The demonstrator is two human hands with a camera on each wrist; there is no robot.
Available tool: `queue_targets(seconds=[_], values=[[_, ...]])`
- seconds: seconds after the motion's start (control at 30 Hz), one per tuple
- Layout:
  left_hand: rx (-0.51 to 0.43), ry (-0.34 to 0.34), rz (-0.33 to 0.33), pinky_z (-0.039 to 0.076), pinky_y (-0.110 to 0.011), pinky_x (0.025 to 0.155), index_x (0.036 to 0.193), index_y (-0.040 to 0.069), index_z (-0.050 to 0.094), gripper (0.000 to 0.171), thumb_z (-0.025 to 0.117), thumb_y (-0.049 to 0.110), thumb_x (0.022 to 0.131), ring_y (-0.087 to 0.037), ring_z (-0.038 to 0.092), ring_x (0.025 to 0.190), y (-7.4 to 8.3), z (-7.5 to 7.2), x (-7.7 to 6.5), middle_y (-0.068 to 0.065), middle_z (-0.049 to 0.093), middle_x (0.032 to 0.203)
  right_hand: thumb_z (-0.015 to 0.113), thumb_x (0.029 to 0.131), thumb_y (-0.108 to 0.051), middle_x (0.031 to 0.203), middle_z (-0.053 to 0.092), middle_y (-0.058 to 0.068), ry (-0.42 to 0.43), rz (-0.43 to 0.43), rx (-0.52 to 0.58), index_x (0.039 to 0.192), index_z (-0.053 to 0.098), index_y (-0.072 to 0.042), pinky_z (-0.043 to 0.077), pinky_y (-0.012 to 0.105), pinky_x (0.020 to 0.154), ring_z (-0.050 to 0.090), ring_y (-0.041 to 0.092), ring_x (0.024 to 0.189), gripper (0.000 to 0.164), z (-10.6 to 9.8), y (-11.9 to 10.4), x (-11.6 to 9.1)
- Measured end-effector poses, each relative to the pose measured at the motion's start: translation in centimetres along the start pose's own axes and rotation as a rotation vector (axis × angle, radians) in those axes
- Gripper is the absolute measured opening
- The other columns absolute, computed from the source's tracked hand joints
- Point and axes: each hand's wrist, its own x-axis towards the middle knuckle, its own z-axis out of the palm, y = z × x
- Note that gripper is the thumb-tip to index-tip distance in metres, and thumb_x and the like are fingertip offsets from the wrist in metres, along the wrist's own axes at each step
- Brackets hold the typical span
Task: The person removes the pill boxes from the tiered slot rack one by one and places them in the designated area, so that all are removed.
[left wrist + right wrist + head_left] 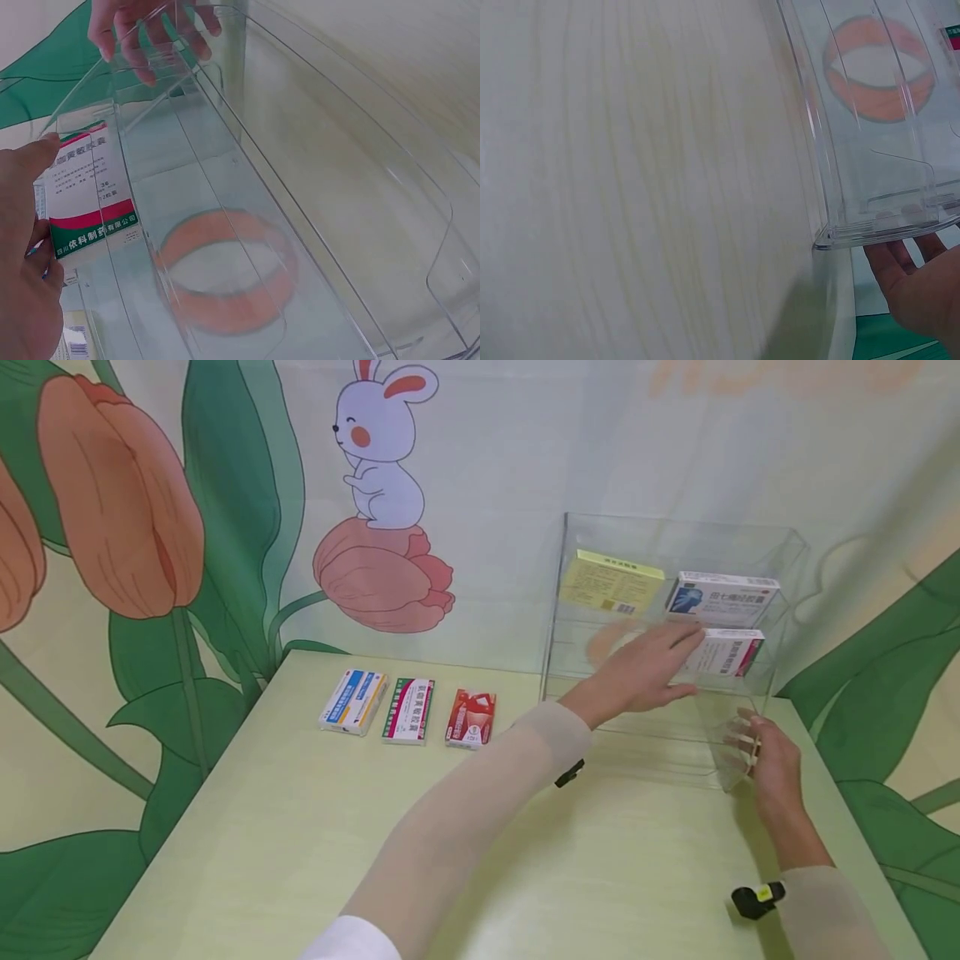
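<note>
A clear acrylic rack (pixel 600 722) stands at the right of the table. My left hand (pixel 641 672) is at its middle tier, gripping the left end of a white medicine box (pixel 726 653) with magenta and green bands. In the left wrist view, the thumb lies at one edge of this box (pixel 94 187) and fingers at the opposite edge. My right hand (pixel 776 764) touches the rack's right side wall low down, its fingers (pixel 885 262) spread against the outside. A yellow box (pixel 611 583) and a white box with a blue picture (pixel 723 597) stand in the top tier.
Left of the rack, a blue-and-white box (pixel 352 702), a white box with green and magenta edges (pixel 408 710) and a red box (pixel 470 718) lie in a row on the table (pixel 300 843). Behind hangs a printed curtain (pixel 495 468).
</note>
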Motion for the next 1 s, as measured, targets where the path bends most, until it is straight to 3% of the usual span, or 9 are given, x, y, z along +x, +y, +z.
queue_targets(seconds=[0.23, 0.33, 0.47, 0.63, 0.8, 1.0], values=[[0.017, 0.045, -0.112, 0.013, -0.025, 0.128, 0.168, 0.014, 0.028, 0.078, 0.051, 0.056, 0.108, -0.014, 0.025, 0.158, 0.0, -0.2, -0.3, 0.000, 0.026, 0.174, 0.047, 0.113, -0.045, 0.129, 0.066, -0.004, -0.011, -0.024, 0.068, 0.149, 0.061, -0.017, 0.059, 0.019, 0.081, 0.069, 0.006, 0.105, 0.047, 0.0, 0.0, 0.1], [0.013, 0.081, -0.176, 0.022, -0.025, 0.126, 0.166, 0.014, 0.032, 0.073, 0.053, 0.054, 0.108, -0.014, 0.035, 0.152, 0.0, -0.4, -0.4, 0.000, 0.035, 0.168, 0.047, 0.114, -0.043, 0.125, 0.068, -0.007, -0.014, -0.033, 0.080, 0.148, 0.062, -0.017, 0.059, 0.018, 0.080, 0.070, 0.005, 0.103, 0.046, 0.0, -0.1, 0.0], [0.018, 0.129, -0.258, 0.040, -0.022, 0.111, 0.162, 0.017, 0.041, 0.066, 0.054, 0.053, 0.108, -0.011, 0.047, 0.137, 0.0, -0.6, -0.7, 0.002, 0.048, 0.156, 0.047, 0.114, -0.042, 0.125, 0.068, -0.007, -0.020, -0.036, 0.086, 0.148, 0.062, -0.017, 0.059, 0.018, 0.079, 0.070, 0.004, 0.102, 0.045, 0.1, -0.4, -0.3], [0.002, 0.180, -0.333, 0.050, -0.020, 0.089, 0.156, 0.023, 0.050, 0.054, 0.056, 0.048, 0.108, -0.008, 0.054, 0.120, -0.1, -0.5, -0.9, 0.006, 0.055, 0.144, 0.046, 0.114, -0.041, 0.125, 0.067, -0.006, -0.032, -0.037, 0.091, 0.147, 0.062, -0.017, 0.058, 0.017, 0.078, 0.070, 0.004, 0.101, 0.043, 0.3, -0.8, -0.6], [-0.070, 0.216, -0.365, 0.052, -0.018, 0.081, 0.148, 0.024, 0.055, 0.043, 0.060, 0.041, 0.108, -0.007, 0.053, 0.111, -0.5, -0.4, -0.9, 0.009, 0.057, 0.134, 0.047, 0.114, -0.040, 0.124, 0.069, -0.006, -0.035, -0.038, 0.097, 0.145, 0.064, -0.018, 0.059, 0.018, 0.079, 0.071, 0.004, 0.100, 0.041, 0.5, -0.9, -0.7], [-0.208, 0.254, -0.348, 0.051, -0.017, 0.085, 0.142, 0.022, 0.059, 0.037, 0.064, 0.033, 0.107, -0.006, 0.052, 0.109, -0.9, -0.4, -1.1, 0.009, 0.057, 0.130, 0.047, 0.114, -0.039, 0.121, 0.070, -0.008, -0.031, -0.040, 0.111, 0.142, 0.065, -0.018, 0.059, 0.018, 0.079, 0.072, 0.003, 0.099, 0.039, 0.3, -0.7, -0.6]])
